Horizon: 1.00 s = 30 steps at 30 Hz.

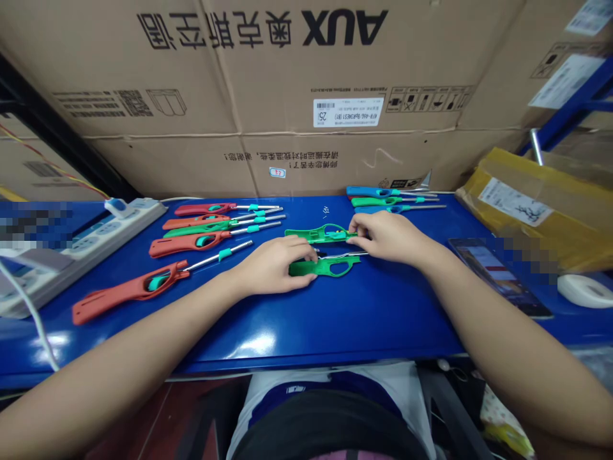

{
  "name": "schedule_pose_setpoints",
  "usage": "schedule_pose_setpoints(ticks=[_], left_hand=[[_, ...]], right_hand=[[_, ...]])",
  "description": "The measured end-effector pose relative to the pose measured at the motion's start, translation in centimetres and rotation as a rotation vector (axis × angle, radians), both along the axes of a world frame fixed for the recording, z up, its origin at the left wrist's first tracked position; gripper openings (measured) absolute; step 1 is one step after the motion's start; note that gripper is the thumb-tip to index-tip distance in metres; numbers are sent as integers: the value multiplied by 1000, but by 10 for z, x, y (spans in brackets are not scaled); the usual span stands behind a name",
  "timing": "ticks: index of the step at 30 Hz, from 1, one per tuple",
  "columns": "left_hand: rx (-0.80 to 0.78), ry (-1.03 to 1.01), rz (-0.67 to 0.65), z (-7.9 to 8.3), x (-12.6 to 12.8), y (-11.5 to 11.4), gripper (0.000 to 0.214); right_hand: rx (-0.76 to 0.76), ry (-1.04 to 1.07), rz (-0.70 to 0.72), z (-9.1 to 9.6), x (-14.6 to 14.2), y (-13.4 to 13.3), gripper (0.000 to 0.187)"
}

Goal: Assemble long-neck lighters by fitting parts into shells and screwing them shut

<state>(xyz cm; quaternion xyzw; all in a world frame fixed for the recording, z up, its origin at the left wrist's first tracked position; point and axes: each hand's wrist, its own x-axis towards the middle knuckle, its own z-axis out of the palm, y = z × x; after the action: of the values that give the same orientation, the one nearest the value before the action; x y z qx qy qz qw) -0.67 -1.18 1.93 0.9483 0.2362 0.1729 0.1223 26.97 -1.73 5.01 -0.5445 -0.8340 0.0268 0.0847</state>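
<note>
Two green casing halves of a long-nosed gas lighter lie apart on the blue tabletop before me. My left hand [282, 263] curls its fingers and thumb over the handle end of the nearer casing half [330, 267]. Beside its fingertips are a dark part and a thin wire, along with a metal rod, partly hidden. At the nose of the farther casing half [316, 234], my right hand [376, 236] pinches with thumb and forefinger. A teal trigger piece [335, 234] sits in that farther half.
Several red lighters and a green one lie left, the nearest a red lighter [131, 291]. Blue and green lighters [378, 200] lie at the back right. A power strip [96, 246] stands left; a phone [498, 275] and yellow-taped parcel [531, 204] lie right. A cardboard box [191, 147] forms the back.
</note>
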Motion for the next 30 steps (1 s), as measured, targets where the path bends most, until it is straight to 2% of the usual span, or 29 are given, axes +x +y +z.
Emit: schedule_pose_setpoints(ticks=[7, 12, 16, 19, 21, 23, 26, 30], left_hand=[[6, -56, 124, -9, -1, 7, 18], [43, -113, 199, -16, -2, 12, 26], [65, -206, 250, -13, -3, 12, 30], [72, -248, 133, -4, -3, 6, 26], [58, -183, -26, 0, -1, 1, 30], [49, -80, -131, 3, 1, -4, 37], [25, 19, -176, 2, 5, -8, 33], [14, -19, -177, 0, 4, -6, 26]], right_hand=[[194, 139, 14, 0, 1, -3, 10], [195, 216, 26, 0, 0, -4, 14], [155, 231, 18, 3, 0, -5, 15], [145, 233, -30, 5, 0, -5, 12], [137, 271, -41, 5, 0, -5, 13], [112, 345, -15, 4, -1, -4, 15], [20, 471, 61, 3, -3, -4, 19], [-205, 484, 177, 3, -3, -6, 21]])
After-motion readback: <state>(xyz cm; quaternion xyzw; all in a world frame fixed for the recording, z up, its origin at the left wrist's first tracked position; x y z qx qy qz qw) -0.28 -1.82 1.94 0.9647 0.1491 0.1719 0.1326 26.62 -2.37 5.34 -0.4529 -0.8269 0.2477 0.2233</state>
